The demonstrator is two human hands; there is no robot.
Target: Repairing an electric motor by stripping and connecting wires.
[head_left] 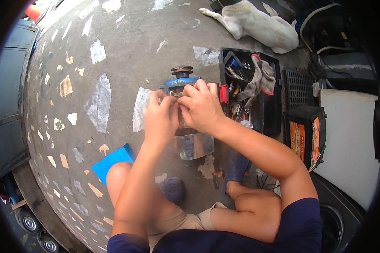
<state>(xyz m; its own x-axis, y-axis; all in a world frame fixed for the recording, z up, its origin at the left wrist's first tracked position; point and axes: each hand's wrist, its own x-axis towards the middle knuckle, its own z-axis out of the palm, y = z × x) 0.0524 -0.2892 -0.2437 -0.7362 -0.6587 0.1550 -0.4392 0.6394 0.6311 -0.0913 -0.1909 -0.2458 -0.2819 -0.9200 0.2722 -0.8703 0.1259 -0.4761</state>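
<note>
A metal machine part point(182, 80) with a blue band and a dark pulley on top stands on the stone-chip floor in front of me. Both hands are closed over its near side. My left hand point(159, 116) grips it from the left. Pressed against that hand, my right hand point(202, 106) covers the part from the right. What the fingers pinch is hidden. A shiny metal sheet or casing point(193, 145) lies just below the hands, between my knees.
An open black toolbox point(268, 114) with tools and a grey rag point(259, 80) sits to the right. A black car battery point(307, 135) stands further right. A white dog point(259, 23) lies at the top. A blue flat piece point(112, 162) lies by my left knee.
</note>
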